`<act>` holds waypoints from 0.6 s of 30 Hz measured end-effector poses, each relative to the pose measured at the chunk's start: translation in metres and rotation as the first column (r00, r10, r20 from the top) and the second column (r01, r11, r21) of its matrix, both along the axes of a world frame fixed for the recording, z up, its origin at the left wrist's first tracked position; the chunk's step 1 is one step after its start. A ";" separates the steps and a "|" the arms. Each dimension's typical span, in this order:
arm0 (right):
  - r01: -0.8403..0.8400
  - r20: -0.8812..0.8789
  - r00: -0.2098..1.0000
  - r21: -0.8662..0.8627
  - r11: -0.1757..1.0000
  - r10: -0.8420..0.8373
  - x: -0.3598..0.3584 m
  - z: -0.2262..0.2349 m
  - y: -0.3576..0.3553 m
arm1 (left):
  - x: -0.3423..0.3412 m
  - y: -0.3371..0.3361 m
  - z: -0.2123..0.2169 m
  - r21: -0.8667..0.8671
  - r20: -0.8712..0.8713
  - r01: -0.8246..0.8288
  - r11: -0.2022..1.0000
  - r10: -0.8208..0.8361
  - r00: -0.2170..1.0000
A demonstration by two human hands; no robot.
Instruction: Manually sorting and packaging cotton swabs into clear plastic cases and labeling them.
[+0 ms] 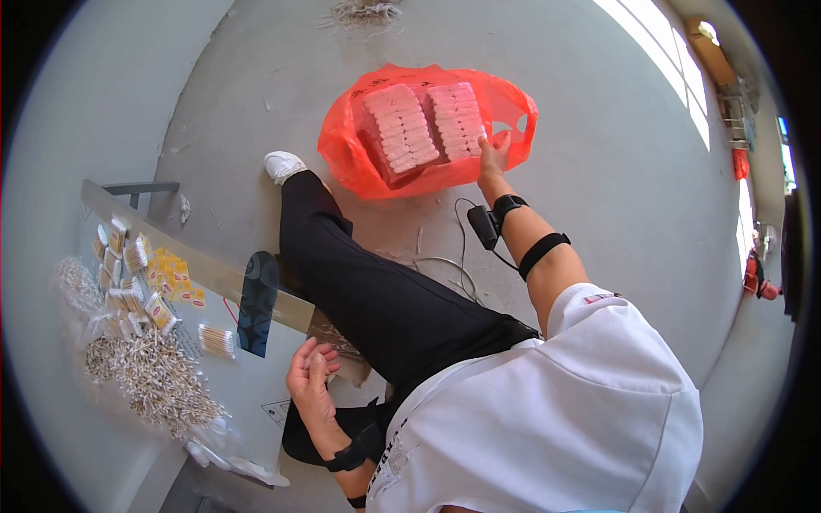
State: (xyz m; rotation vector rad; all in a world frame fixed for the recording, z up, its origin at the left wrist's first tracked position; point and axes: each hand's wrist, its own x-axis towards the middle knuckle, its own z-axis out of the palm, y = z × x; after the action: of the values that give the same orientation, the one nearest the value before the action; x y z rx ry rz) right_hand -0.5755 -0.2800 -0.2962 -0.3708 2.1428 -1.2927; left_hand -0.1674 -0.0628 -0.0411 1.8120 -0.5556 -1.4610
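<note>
A red plastic bag point(342, 162) stands open on the floor ahead of me. Two stacked rows of small packs, the left row point(400, 128) and the right row point(456, 120), lie inside, tinted pink by the bag. My right hand point(494, 156) reaches over the bag's near right rim, close to the right row. Its thumb and fingers look apart, with nothing visible held between them. Near the table's edge, my left hand point(312, 380) hovers palm up, empty, with loosely bent fingers. A bundle of cotton swabs point(216, 340) lies on the table beyond it.
On the table point(244, 402) at left are a heap of loose swabs point(162, 376), several wrapped swab packs point(128, 265) and yellow labels point(175, 275). A dark patterned strip point(258, 303) crosses its edge. My outstretched leg point(376, 278) lies between table and bag. Swab scraps point(363, 12) litter the far floor.
</note>
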 end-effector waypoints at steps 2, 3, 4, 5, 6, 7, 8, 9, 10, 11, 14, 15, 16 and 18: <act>0.149 -0.220 0.968 0.099 0.984 -0.124 -0.020 -0.015 0.007 | -0.002 -0.005 0.002 0.007 0.006 -0.007 1.000 0.007 1.000; 0.131 -0.142 0.984 0.157 0.979 -0.109 -0.022 -0.020 0.012 | -0.004 -0.008 0.004 0.026 0.038 0.001 1.000 -0.002 0.999; 0.109 -0.062 0.993 0.212 0.971 -0.098 -0.026 -0.025 0.016 | -0.005 -0.010 0.004 0.045 0.070 0.009 0.999 -0.012 0.998; 0.123 -0.077 0.991 0.212 0.970 -0.109 -0.040 -0.035 0.020 | -0.006 -0.012 0.002 0.046 0.055 0.021 0.999 -0.023 0.998; 0.072 0.114 0.989 0.160 0.985 -0.091 -0.061 -0.046 0.024 | -0.005 -0.014 -0.002 0.033 0.008 0.034 0.999 -0.034 0.999; 0.023 0.311 0.949 0.099 0.995 -0.053 -0.072 -0.054 0.027 | -0.004 -0.016 -0.004 0.023 -0.027 0.041 0.999 -0.040 0.999; 0.020 0.320 0.946 0.110 0.994 -0.054 -0.059 -0.058 0.026 | -0.005 -0.017 -0.005 0.034 -0.017 0.038 0.999 -0.037 0.999; 0.170 0.457 0.866 0.111 0.979 -0.202 -0.034 -0.058 0.025 | -0.006 -0.018 -0.004 0.061 0.016 0.034 0.998 -0.035 0.999; 0.317 0.577 0.747 0.130 0.940 -0.331 -0.015 -0.051 0.022 | -0.007 -0.019 -0.002 0.082 0.044 0.031 0.996 -0.034 0.998; 0.317 0.577 0.744 0.138 0.938 -0.336 -0.008 -0.044 0.022 | -0.007 -0.020 -0.003 0.089 0.047 0.031 0.996 -0.035 0.998; 0.359 0.713 0.580 0.210 0.909 -0.394 -0.007 -0.035 0.024 | -0.006 -0.022 -0.007 0.092 0.036 0.054 0.994 -0.058 0.998; 0.311 0.759 0.587 0.108 0.944 -0.280 -0.012 -0.036 0.027 | -0.007 -0.024 -0.008 0.105 0.042 0.070 0.992 -0.075 0.996; 0.261 0.793 0.588 0.003 0.965 -0.161 -0.017 -0.039 0.029 | -0.007 -0.025 -0.009 0.117 0.048 0.085 0.989 -0.091 0.995; 0.272 0.777 0.597 0.038 0.962 -0.199 -0.011 -0.037 0.023 | -0.003 -0.021 -0.012 0.126 0.043 0.078 0.989 -0.084 0.996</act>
State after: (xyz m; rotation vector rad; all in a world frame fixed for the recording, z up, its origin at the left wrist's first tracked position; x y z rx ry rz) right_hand -0.5867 -0.2575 -0.3327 0.4223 1.3981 -1.3489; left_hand -0.1701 -0.0839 -0.0535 1.9462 -0.5795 -1.5400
